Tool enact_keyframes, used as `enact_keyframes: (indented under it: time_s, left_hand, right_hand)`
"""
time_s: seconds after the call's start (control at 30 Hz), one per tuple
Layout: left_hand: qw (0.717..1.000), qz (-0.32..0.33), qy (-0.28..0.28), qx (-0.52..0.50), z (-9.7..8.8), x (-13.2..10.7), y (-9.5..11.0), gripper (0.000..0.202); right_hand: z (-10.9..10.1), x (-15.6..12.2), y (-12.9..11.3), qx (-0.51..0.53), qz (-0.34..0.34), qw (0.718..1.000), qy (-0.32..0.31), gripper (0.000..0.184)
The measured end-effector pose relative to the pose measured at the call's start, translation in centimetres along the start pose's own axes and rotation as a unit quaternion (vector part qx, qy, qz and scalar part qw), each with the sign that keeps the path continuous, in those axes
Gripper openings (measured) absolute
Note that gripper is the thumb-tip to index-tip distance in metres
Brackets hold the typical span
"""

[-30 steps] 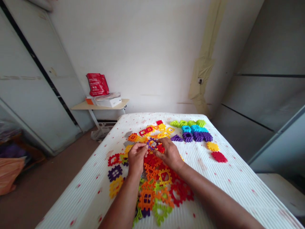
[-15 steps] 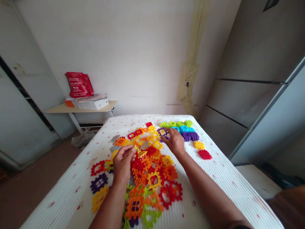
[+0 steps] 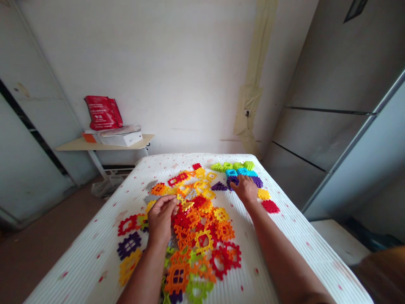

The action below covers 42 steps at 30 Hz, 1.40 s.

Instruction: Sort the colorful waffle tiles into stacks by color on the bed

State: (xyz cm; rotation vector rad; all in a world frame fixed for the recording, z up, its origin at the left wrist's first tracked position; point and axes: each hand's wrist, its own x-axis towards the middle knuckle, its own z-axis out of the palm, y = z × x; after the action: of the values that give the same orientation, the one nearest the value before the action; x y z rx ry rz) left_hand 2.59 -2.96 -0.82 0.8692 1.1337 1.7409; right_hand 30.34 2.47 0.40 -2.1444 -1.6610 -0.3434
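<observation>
My right hand (image 3: 247, 188) is over the purple pieces at the back right. Its fingers are closed on a purple interlocking plastic block (image 3: 232, 181) with toothed edges, beside other purple blocks (image 3: 257, 181). A few more purple blocks (image 3: 219, 186) lie just left of it. My left hand (image 3: 161, 216) is at the left side of a mixed heap of blocks, with its fingers pinched together; what they hold, if anything, I cannot make out. Close to its fingertips is a yellow block (image 3: 187, 205). Red, orange, yellow and green blocks fill the heap.
Behind my right hand are rows of light blue blocks (image 3: 243, 171) and green blocks (image 3: 238, 165). A yellow block (image 3: 263, 194) and a red block (image 3: 270, 206) lie to its right. A side table (image 3: 76, 145) carries a red bag (image 3: 103, 113) and a white box (image 3: 122, 137).
My right hand has moved right with the purple block, from beside the heap to the purple blocks at the back right. My left hand has hardly moved.
</observation>
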Motion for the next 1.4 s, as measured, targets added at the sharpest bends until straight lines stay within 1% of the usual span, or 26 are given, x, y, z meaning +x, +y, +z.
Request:
enact_keyframes:
  time_s: [0.53, 0.97, 1.13, 1.2, 1.3, 1.4]
  left_hand:
    - [1.0, 0.004, -0.003, 0.008, -0.1, 0.3, -0.3, 0.028]
    - [1.0, 0.007, -0.014, 0.001, -0.3, 0.3, -0.5, 0.026]
    - [1.0, 0.004, -0.007, 0.001, -0.2, 0.4, -0.6, 0.029]
    - [1.0, 0.005, -0.004, -0.002, -0.1, 0.4, -0.3, 0.028]
    - [1.0, 0.024, 0.009, -0.007, -0.7, 0.7, 0.8, 0.026]
    - [0.996, 0.072, 0.036, 0.031, -2.7, 1.0, 2.1, 0.026]
  right_hand:
    - [0.5, -0.1, 0.0, -0.004, -0.002, 1.0, -0.008, 0.032]
    - [0.2, -0.2, -0.3, -0.007, 0.007, 1.0, -0.015, 0.031]
    - [-0.3, -0.2, -0.5, -0.011, 0.017, 0.999, -0.027, 0.033]
    - [-0.6, -0.2, -0.6, -0.012, 0.015, 1.0, -0.019, 0.035]
    - [-1.1, -0.2, -0.8, -0.007, -0.003, 1.0, 0.014, 0.037]
    - [-1.6, 0.0, -0.8, 0.009, -0.027, 0.998, 0.055, 0.036]
